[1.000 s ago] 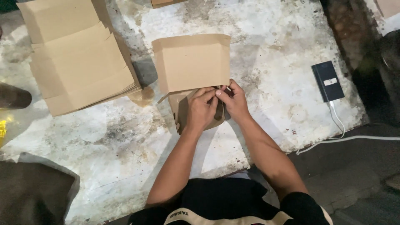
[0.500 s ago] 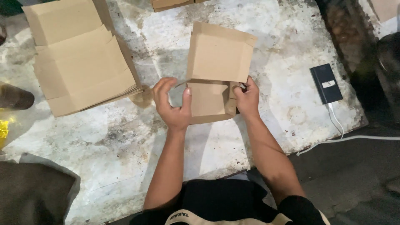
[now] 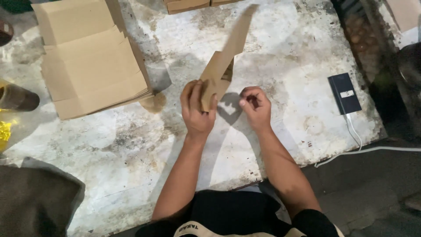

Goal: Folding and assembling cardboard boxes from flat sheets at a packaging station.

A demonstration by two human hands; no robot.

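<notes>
My left hand [image 3: 197, 109] grips the lower end of a small brown cardboard box [image 3: 223, 61], lifted off the table and turned edge-on, its lid flap blurred and pointing up and to the right. My right hand [image 3: 255, 106] hovers just right of it with the fingers curled inward and nothing in them, apart from the box. Both hands are over the middle of a worn white tabletop [image 3: 280, 48].
A stack of flat brown cardboard blanks [image 3: 90, 66] lies at the table's upper left. A dark power bank [image 3: 344, 93] with a white cable [image 3: 357, 140] sits at the right edge. More cardboard [image 3: 188, 4] lies at the far edge. A dark cylinder [image 3: 17, 97] stands at the left.
The box was held open by both hands on the table; now the right hand has let go and the left hand has lifted and swung it edge-on.
</notes>
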